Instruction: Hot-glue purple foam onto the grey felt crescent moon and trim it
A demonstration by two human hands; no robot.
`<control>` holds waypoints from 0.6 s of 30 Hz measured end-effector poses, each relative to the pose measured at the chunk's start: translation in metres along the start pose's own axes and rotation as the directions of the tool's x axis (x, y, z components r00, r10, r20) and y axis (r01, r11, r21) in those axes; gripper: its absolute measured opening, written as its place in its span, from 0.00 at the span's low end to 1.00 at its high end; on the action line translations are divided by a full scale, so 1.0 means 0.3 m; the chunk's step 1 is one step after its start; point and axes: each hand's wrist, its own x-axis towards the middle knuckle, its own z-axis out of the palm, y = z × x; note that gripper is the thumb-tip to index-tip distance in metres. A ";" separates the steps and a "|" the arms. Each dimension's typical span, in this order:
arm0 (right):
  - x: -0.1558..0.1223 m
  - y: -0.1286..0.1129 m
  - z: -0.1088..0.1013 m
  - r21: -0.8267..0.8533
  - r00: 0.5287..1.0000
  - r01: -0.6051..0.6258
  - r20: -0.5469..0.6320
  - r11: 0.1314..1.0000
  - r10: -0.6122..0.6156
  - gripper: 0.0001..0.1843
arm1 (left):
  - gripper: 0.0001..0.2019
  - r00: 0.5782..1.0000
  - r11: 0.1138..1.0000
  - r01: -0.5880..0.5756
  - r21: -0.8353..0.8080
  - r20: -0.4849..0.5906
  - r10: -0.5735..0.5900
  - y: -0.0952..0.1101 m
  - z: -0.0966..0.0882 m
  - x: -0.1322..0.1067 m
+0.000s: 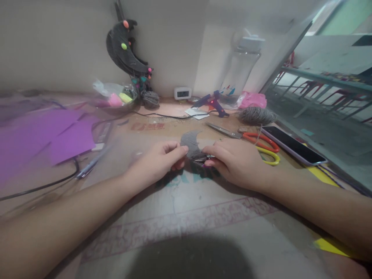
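A small grey crescent-shaped piece (190, 142) lies between my hands at the middle of the table. My left hand (158, 161) pinches its left edge with thumb and fingers pressed together. My right hand (236, 161) is closed at the piece's right side, and a small dark tool with a pink tip (205, 159) shows at its fingertips; what that tool is I cannot make out.
Scissors with orange and yellow handles (255, 143) and a phone (293, 145) lie right of my hands. Behind are a purple glue gun (210, 102), grey yarn (255, 115), a water bottle (242, 66), a small clock (182, 93), a black crescent decoration (123, 50). Purple sheets (55, 139) lie left.
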 end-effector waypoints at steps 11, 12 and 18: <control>0.004 0.002 0.004 0.008 0.999 0.033 -0.033 0.999 -0.033 0.18 | 0.18 0.999 1.000 0.003 -0.030 0.038 -0.001 0.007 -0.003 0.004; 0.004 0.002 0.004 0.008 0.999 0.034 -0.032 0.999 -0.034 0.18 | 0.18 0.999 1.000 0.006 -0.029 0.037 -0.005 0.005 -0.003 0.004; 0.003 0.001 0.003 -0.002 0.999 0.032 -0.018 0.999 -0.032 0.18 | 0.18 0.999 1.000 0.012 -0.019 0.032 -0.012 0.005 -0.005 0.004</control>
